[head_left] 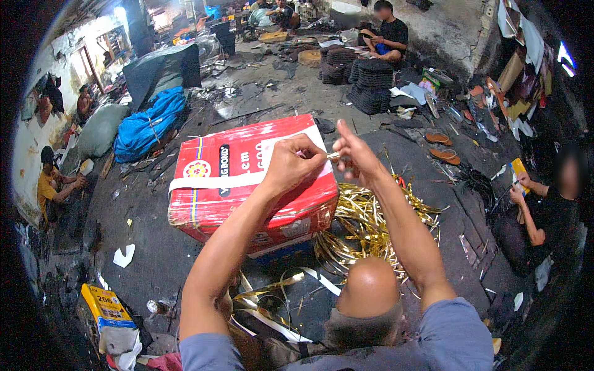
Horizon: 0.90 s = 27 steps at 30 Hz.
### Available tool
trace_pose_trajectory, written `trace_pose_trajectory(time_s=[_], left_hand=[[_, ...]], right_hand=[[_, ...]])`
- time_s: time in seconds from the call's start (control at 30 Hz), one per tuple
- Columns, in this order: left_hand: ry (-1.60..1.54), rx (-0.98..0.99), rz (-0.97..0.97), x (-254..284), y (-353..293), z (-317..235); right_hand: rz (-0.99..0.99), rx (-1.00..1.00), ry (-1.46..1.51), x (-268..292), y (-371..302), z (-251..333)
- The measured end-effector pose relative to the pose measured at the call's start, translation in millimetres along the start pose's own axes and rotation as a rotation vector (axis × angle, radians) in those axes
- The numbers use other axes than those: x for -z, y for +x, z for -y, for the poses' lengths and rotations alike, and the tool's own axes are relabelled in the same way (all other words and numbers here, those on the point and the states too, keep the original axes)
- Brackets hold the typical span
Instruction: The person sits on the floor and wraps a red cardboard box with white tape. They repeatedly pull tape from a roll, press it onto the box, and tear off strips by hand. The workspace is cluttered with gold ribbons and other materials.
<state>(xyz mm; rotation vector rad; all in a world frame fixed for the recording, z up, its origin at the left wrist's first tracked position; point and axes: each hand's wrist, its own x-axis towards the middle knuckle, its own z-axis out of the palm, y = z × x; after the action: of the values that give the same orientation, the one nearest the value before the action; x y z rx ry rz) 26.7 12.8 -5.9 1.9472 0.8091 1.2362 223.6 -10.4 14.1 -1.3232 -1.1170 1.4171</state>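
A red carton (pixel 210 151) with a flower emblem stands in front of me. Across its top lies a flat white strip (pixel 204 182). Over the carton's right part, my left hand (pixel 292 164) is closed in a pinch at the end of this strip. Just right of it, my right hand (pixel 357 151) has its thumb raised and its other fingers curled. A small, shiny, pale-gold piece shows at its fingertips, too small to name. Below that hand, beside the carton, a tangled heap of gold strips (pixel 365 222) lies on the ground.
More white strips (pixel 322 281) lie by my knee. A yellow-and-blue packet (pixel 108 309) is at lower left, a blue tarp bundle (pixel 148 127) farther off. Stacked dark soles (pixel 371 86) stand near a seated person (pixel 393 34). Other people sit left and right; brown sandals (pixel 442 148) lie at right.
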Motion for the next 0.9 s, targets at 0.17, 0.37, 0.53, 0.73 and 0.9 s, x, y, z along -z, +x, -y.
trace_pose_trajectory(time_s=[0.17,0.37,0.53,0.73,0.9], left_hand=[[0.06,-0.016,-0.011,-1,2,2],[0.069,0.029,0.0,7,0,-3],[0.086,0.006,-0.003,3,2,4],[0.079,0.047,0.011,2,6,6],[0.067,0.061,0.014,3,8,12]], right_hand=[[-0.454,0.518,-1.022,-21,45,-10],[-0.394,0.433,-0.495,-16,61,-60],[-0.418,0.403,-0.278,-6,82,-158],[-0.45,0.406,-0.337,-1,98,-222],[-0.485,0.297,-0.485,7,95,-277]])
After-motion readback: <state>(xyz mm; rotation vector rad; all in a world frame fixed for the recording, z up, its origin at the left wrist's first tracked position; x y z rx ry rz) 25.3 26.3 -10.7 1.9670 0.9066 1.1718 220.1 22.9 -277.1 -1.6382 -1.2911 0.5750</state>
